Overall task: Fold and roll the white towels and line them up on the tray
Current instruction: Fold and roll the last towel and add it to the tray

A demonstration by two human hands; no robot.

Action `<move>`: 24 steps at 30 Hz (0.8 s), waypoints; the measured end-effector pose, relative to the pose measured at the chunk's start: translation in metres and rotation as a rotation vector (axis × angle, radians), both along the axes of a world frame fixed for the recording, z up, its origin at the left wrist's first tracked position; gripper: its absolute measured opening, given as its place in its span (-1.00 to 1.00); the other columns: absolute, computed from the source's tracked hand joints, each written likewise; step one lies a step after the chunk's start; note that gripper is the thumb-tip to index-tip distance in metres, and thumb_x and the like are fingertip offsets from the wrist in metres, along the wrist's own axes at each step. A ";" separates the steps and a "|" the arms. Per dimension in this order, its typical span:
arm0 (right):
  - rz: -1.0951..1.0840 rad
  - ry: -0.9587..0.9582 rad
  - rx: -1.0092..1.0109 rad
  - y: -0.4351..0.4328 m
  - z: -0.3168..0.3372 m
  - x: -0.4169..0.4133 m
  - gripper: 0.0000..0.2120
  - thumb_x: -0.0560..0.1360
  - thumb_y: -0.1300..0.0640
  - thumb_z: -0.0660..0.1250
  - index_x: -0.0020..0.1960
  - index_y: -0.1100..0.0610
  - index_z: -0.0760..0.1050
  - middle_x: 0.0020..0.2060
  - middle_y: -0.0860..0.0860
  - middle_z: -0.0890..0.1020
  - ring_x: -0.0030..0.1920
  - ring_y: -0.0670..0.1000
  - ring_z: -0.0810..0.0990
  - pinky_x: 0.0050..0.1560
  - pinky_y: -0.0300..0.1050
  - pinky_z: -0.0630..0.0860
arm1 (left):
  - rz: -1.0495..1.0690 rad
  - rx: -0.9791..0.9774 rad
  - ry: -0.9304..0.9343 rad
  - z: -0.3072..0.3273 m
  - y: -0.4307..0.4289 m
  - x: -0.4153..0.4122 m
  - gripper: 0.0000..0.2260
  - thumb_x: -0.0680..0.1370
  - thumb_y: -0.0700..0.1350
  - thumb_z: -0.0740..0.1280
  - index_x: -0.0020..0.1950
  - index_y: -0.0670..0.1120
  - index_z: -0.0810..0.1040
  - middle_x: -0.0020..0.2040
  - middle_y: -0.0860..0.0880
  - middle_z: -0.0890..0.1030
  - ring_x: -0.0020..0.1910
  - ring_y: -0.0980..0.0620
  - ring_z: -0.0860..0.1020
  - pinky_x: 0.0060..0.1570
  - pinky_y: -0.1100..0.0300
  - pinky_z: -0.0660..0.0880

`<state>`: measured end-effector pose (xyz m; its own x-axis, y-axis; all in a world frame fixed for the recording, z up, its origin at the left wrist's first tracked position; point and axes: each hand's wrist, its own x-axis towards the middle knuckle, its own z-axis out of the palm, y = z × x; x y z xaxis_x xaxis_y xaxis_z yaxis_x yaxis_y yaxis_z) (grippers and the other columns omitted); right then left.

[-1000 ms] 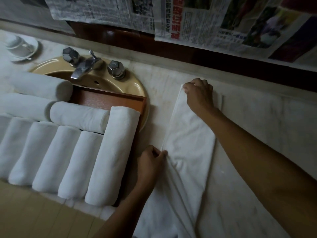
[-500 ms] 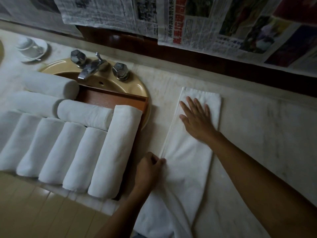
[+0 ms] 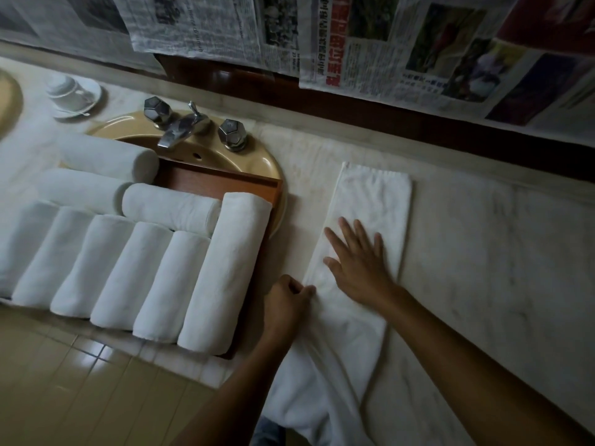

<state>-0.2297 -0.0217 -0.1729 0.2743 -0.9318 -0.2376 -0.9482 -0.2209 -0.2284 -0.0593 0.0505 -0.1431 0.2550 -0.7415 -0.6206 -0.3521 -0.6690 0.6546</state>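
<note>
A white towel (image 3: 376,201) folded into a long narrow strip lies on the marble counter, its near end hanging over the front edge. My right hand (image 3: 357,262) lies flat on its middle with fingers spread. My left hand (image 3: 286,300) pinches the strip's left edge just beside it. To the left, a wooden tray (image 3: 225,181) sits across the sink and carries several rolled white towels (image 3: 225,268), most side by side in a front row and three lying crosswise behind them.
A tan sink (image 3: 264,162) with a chrome faucet (image 3: 180,127) sits under the tray. A white cup on a saucer (image 3: 72,91) stands at the far left. Newspapers (image 3: 354,40) hang on the wall behind. A tiled floor (image 3: 80,381) lies below the counter edge.
My right hand let go of the towel's far end, opened flat and slid toward me along the strip to its middle. My left hand kept its pinch on the left edge.
</note>
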 end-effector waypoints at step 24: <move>-0.026 0.049 0.089 -0.075 0.003 -0.011 -0.39 0.67 -0.31 -0.05 0.66 -0.23 -0.14 0.66 -0.11 -0.22 0.65 0.03 -0.26 0.57 0.33 -0.20 | 0.113 -0.080 -0.045 -0.008 0.029 0.018 -0.70 0.55 0.04 0.48 -0.14 -0.18 0.53 -0.29 -0.08 0.61 -0.32 -0.01 0.55 -0.31 0.12 0.44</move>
<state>-0.2410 -0.0970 -0.1700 0.2364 -0.9130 -0.3324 -0.9639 -0.1770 -0.1991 -0.0409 0.0790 -0.1515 0.3654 -0.7535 -0.5465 -0.3078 -0.6519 0.6930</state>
